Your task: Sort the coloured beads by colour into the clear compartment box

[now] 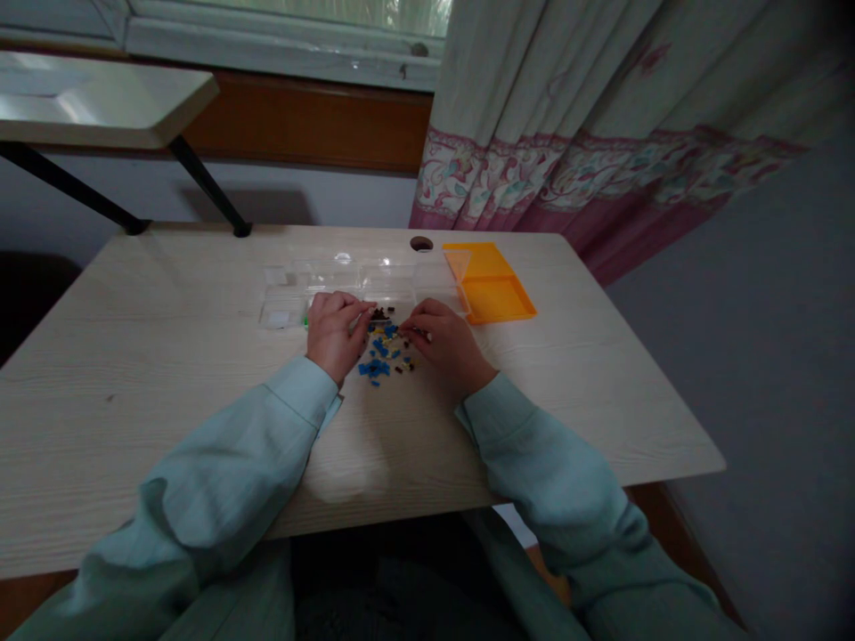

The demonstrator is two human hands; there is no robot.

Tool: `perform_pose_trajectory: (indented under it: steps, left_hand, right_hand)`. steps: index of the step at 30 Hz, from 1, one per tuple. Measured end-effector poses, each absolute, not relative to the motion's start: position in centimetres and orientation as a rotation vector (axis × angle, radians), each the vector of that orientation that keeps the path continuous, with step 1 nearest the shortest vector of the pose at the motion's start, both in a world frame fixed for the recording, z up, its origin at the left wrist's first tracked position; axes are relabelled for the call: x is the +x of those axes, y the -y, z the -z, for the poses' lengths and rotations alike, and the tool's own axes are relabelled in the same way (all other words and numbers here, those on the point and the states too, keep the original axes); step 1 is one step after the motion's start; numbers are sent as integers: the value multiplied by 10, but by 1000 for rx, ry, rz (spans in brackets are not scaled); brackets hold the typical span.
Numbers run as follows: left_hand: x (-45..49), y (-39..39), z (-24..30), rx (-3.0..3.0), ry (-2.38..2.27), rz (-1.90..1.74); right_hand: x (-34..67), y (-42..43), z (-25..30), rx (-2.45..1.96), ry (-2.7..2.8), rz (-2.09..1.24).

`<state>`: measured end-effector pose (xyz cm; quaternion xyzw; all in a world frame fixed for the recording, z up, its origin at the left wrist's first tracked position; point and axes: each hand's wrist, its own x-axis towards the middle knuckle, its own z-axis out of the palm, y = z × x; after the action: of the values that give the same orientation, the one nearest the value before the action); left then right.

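A small heap of tiny blue, brown and yellowish pieces (pixel 386 352) lies on the pale wooden desk (pixel 166 374) between my hands. My left hand (pixel 336 331) rests at the heap's left edge, fingers curled and pinched toward the dark pieces at its top. My right hand (pixel 444 340) sits at the heap's right side, its fingertips pinched on something too small to name. Just behind the hands stands a clear plastic compartment box (pixel 347 278). Both arms wear light green sleeves.
An orange lid or tray (pixel 492 287) lies at the clear box's right end. A cable hole (pixel 420 243) is in the desk's back edge. A floral curtain (pixel 567 133) hangs behind on the right; another table (pixel 100 98) stands at the back left.
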<state>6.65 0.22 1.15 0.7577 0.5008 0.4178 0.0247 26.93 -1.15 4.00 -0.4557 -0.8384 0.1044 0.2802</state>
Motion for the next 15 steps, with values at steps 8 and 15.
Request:
perform_pose_trajectory:
  steps: [8, 15]
  left_hand:
    - [69, 1, -19, 2514, -1276, -1151]
    - [69, 0, -14, 2573, -1176, -1170]
  right_hand:
    - [268, 12, -41, -1195, 2196, -293]
    - [265, 13, -41, -1158, 2116, -420]
